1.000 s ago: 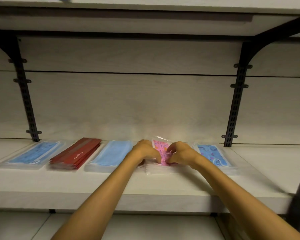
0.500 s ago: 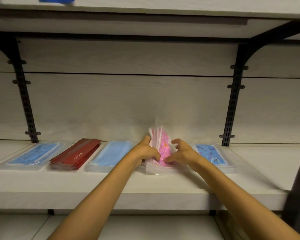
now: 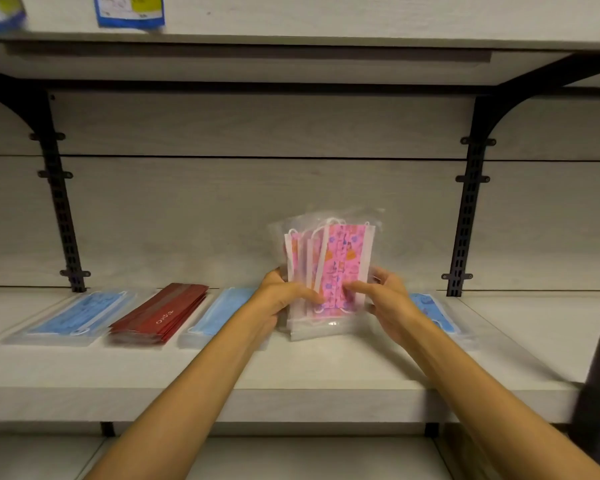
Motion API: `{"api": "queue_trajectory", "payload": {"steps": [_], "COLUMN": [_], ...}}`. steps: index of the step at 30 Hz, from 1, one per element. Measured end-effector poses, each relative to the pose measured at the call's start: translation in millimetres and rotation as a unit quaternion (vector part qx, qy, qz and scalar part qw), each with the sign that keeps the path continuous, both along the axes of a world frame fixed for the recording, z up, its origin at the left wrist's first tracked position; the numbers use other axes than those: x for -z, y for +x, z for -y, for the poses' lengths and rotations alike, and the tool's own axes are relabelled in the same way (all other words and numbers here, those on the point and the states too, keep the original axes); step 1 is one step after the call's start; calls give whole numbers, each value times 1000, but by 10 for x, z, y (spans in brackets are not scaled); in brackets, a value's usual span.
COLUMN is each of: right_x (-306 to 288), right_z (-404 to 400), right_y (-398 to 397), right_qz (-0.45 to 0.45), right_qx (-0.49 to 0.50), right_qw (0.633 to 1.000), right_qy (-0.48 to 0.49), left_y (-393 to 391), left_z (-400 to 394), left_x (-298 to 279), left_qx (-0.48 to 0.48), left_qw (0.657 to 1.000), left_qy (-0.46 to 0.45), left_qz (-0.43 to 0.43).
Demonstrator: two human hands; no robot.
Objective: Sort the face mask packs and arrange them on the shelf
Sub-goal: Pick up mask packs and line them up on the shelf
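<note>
From the head view, I hold the pink packs upright just right of the frame's middle, their bottom edges at or just above the shelf; I cannot tell whether they touch it. My left hand grips the stack's left edge, and my right hand pinches the right edge, one finger laid across the front. Both hands are clamped on the stack, one on each side.

The packs look light and floppy: thin masks in clear, slick sleeves. Several are fanned loosely, so I judge they could slide past one another if I squeeze only the top. Holding low on both side edges, with thumbs in front, should keep them squared.

Lying flat along the shelf from lower left are a blue pack, a red stack and a second blue pack, partly behind my left arm. A patterned blue pack lies right of my right hand. These neighbours bound the gap on both sides. A black bracket stands at right, well clear.
</note>
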State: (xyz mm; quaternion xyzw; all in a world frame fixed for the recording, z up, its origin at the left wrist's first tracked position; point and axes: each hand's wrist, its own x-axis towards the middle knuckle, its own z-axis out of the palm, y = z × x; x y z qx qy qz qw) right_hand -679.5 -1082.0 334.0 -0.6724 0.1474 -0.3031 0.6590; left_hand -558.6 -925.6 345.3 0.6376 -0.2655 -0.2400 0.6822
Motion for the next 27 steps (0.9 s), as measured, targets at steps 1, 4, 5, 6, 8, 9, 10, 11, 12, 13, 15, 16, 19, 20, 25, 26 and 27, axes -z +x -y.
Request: {"api": "queue_trajectory", "payload": {"steps": [1, 4, 5, 6, 8, 9, 10, 11, 12, 13, 15, 16, 19, 20, 25, 26, 27], "right_x": [27, 98, 93, 86, 87, 90, 99, 109, 117, 125, 115, 102, 54, 45, 81, 95, 110], "right_z": [-14, -7, -15, -22, -14, -13, -15, -18, -24, -27, -48, -62, -95, -100, -47, -33, -27], "right_y": [3, 0, -11, -18, -17, -22, -22, -26, -29, -33, -39, -41, -40, -39, -107, -131, -152], "right_qz": [-3, -5, -2, 2, 4, 1, -3, -6, -6, -1, 17, 21, 12, 4, -17, -30, -48], "right_qx": [-7, -35, -38, -42, -40, -35, -30, -22, -12, 1, 22, 25, -2, -12, -37, -51, -67], "right_qw": [1000, 999, 999, 998, 999, 999, 999, 1000, 1000, 1000, 999, 999, 999, 999, 999, 998, 996], "right_qy": [7, 27, 36, 42, 30, 20, 14, 5, -3, -10, -18, -22, -37, -38, -25, -28, -39], "left_y": [16, 15, -5, -24, -50, -73, -90, -107, -123, -132, -120, -107, -81, -83, -110, -113, -106], "left_z": [-23, -59, -62, -58, -47, -55, -76, -103, -131, -159, -184, -174, -95, -68, -74, -96, -118], "left_x": [27, 105, 113, 109, 95, 71, 48, 25, 14, 21, 73, 97, 89, 68, 130, 169, 209], "left_qx": [1, -12, -15, -23, -34, -23, 0, 36, 74, 102, 120, 116, 48, 31, 69, 79, 77], "left_qw": [1000, 999, 999, 998, 996, 997, 998, 998, 997, 995, 993, 993, 997, 997, 993, 991, 989], "left_qy": [16, 25, 16, 6, -12, -19, -25, -29, -28, -20, 6, 20, 40, 38, 69, 84, 101], "left_qz": [-3, 30, 45, 60, 78, 74, 55, 31, 8, -10, -20, -11, 46, 60, 74, 68, 70]}}
